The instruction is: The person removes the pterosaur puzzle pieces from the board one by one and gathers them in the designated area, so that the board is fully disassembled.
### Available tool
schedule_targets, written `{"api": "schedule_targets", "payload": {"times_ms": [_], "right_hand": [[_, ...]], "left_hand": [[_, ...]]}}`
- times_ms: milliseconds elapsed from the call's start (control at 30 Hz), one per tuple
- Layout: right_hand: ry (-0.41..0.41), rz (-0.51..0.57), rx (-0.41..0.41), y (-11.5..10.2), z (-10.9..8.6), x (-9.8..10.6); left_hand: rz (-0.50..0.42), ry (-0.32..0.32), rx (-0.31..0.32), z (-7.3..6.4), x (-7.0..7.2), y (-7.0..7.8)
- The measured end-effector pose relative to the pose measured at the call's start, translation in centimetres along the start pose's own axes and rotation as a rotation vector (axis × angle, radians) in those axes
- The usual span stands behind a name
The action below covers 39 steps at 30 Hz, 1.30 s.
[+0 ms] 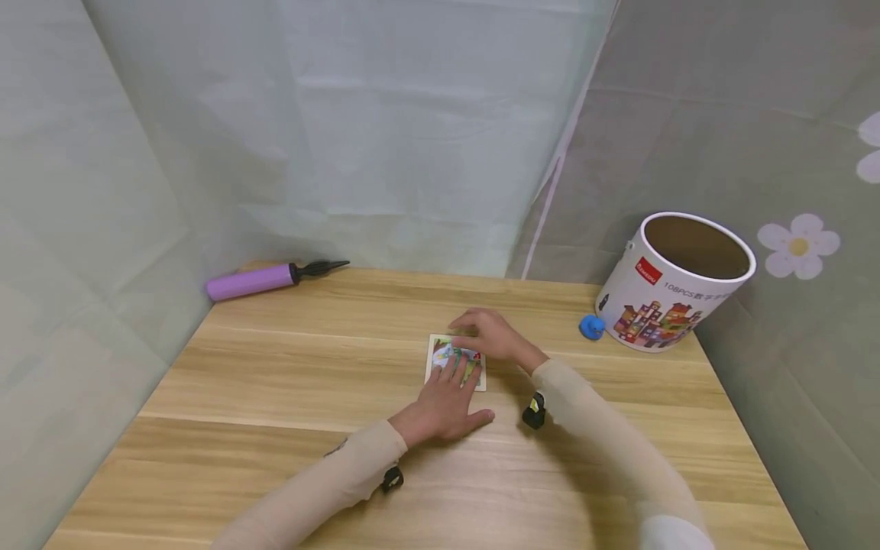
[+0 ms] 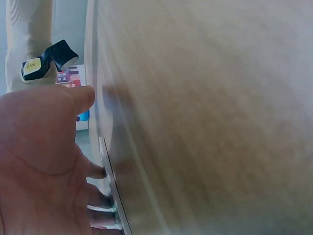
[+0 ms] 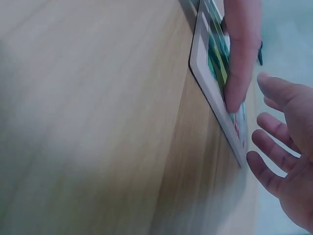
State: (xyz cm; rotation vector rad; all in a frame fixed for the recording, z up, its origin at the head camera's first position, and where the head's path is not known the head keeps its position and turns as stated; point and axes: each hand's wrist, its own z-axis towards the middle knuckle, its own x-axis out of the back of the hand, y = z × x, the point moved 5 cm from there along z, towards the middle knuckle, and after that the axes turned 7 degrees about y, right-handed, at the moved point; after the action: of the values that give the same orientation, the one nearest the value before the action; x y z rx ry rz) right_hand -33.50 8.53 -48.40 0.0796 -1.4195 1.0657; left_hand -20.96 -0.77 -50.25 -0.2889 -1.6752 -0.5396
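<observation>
A small flat picture board [image 1: 440,346] with a pale border lies on the wooden table in the head view. My left hand [image 1: 442,406] rests on its near part with straight, spread fingers, the thumb out to the right over the wood. Above the far right corner hovers my right hand [image 1: 490,336], its fingers loosely bent. From the right wrist view, that right hand [image 3: 292,134] is beside the board [image 3: 200,56] with a gap between the fingers and thumb, holding nothing. The left wrist view shows the board's thin edge [image 2: 112,181] under my left fingers. Much of its picture is covered.
A purple hand pump [image 1: 250,283] with a black nozzle lies at the table's back left. At the back right stands a large white bucket [image 1: 622,283] with printed buildings, a small blue duck [image 1: 592,327] beside it. Fabric curtains [image 1: 412,153] enclose the table.
</observation>
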Motion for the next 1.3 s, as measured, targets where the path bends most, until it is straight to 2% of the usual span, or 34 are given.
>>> {"api": "schedule_targets", "payload": {"times_ms": [167,467,700,867,967,1300], "right_hand": [[-0.016,0.033,-0.018,-0.5,0.8,-0.8],[-0.037,0.045,-0.079,-0.7,1.3,-1.8],[-0.032,0.005,-0.073,-0.5,1.5,-2.1],[-0.035,-0.001,-0.094,-0.4,1.6,-2.3],[-0.041,0.006,-0.111,-0.4,1.6,-2.4],[-0.051,0.06,-0.136,-0.6,1.8,-2.4]], "left_hand": [[0.001,-0.008,0.004,-0.1,0.2,0.0],[0.057,-0.024,0.001,0.1,-0.5,-0.1],[0.05,0.007,-0.005,-0.2,-0.1,0.1],[0.051,0.004,-0.005,-0.1,-0.5,0.0],[0.058,0.001,-0.005,0.0,-0.8,-0.1],[0.04,-0.016,0.001,0.0,-0.3,0.0]]}}
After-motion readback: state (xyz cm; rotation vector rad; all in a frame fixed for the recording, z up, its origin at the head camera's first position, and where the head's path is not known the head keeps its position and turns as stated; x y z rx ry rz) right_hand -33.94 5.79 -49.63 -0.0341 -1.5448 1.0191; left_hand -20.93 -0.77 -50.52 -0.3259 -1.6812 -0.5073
